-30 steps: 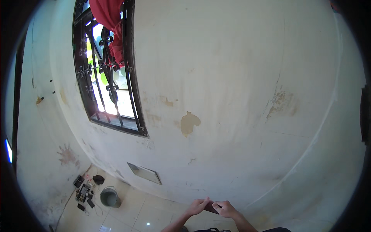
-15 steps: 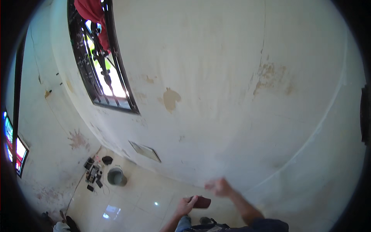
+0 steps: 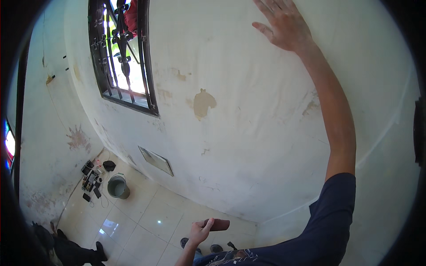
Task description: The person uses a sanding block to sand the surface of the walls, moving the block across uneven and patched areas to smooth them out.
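My left hand (image 3: pixel 201 232) is low in front of me, closed on a reddish-brown piece of sandpaper (image 3: pixel 220 225) that sticks out to the right of the thumb. High on the pale wall (image 3: pixel 262 133), my right hand (image 3: pixel 287 27) is spread, palm toward the surface and thumb held apart. It holds nothing; its upper fingertips run out of the top of the view. The wall carries a bare tan patch (image 3: pixel 204 104) where paint has come off, and a flaked area (image 3: pixel 311 105) partly hidden behind my right forearm.
A window with dark bars (image 3: pixel 126 57) is at the upper left. Below it, a framed panel (image 3: pixel 155 160) sits low in the wall. A grey bucket (image 3: pixel 118 186) stands on the tiled floor beside tools and cables (image 3: pixel 92 181). Another person's dark-clothed legs (image 3: pixel 73 248) show at the lower left.
My right hand has risen from low near the sandpaper to high on the wall, arm stretched up. My left hand has shifted slightly left, still holding the sandpaper. The view has shifted too.
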`<state>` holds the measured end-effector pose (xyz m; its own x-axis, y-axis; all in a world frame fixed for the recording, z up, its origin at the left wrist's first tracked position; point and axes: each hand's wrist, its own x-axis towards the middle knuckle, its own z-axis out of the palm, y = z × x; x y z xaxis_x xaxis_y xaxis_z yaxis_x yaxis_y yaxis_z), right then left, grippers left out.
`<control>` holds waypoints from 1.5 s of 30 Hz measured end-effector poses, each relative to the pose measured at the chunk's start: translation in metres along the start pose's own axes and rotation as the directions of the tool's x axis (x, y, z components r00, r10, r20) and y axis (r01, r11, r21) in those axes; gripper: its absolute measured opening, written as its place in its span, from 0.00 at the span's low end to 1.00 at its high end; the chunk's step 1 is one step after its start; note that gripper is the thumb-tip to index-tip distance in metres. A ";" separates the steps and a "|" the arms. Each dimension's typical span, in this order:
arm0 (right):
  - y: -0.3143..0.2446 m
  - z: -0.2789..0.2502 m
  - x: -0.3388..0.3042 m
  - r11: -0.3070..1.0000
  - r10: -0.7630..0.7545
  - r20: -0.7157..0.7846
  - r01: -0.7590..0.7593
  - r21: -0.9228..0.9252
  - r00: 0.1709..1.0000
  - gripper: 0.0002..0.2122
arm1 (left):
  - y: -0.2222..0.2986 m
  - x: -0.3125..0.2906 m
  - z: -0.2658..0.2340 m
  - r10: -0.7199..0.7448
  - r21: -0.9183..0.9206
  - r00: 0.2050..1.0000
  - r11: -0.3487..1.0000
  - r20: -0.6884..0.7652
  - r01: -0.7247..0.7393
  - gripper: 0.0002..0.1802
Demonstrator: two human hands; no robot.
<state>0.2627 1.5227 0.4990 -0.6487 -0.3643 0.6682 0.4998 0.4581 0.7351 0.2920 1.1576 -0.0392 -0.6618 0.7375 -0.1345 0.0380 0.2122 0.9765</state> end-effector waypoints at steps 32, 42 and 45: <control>-0.207 -0.007 -0.079 0.732 -0.452 0.296 0.160 0.662 0.842 0.38 | 0.014 0.034 -0.127 0.133 -0.220 0.990 0.965 -0.049 -0.140 0.18; -0.142 -0.016 -0.026 0.902 -0.188 0.079 0.140 0.408 0.979 0.35 | 0.028 0.018 -0.109 0.143 -0.303 0.989 0.945 0.041 -0.124 0.18; -0.128 -0.008 -0.016 0.941 -0.154 0.043 0.133 0.311 0.987 0.34 | 0.038 0.011 -0.105 0.101 -0.228 0.994 0.970 0.050 -0.087 0.18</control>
<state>0.2136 1.4636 0.3953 -0.7419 -0.3951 0.5417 0.2056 0.6349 0.7447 0.2080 1.1066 0.0144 -0.6164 0.7862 -0.0439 -0.0769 -0.0047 0.9970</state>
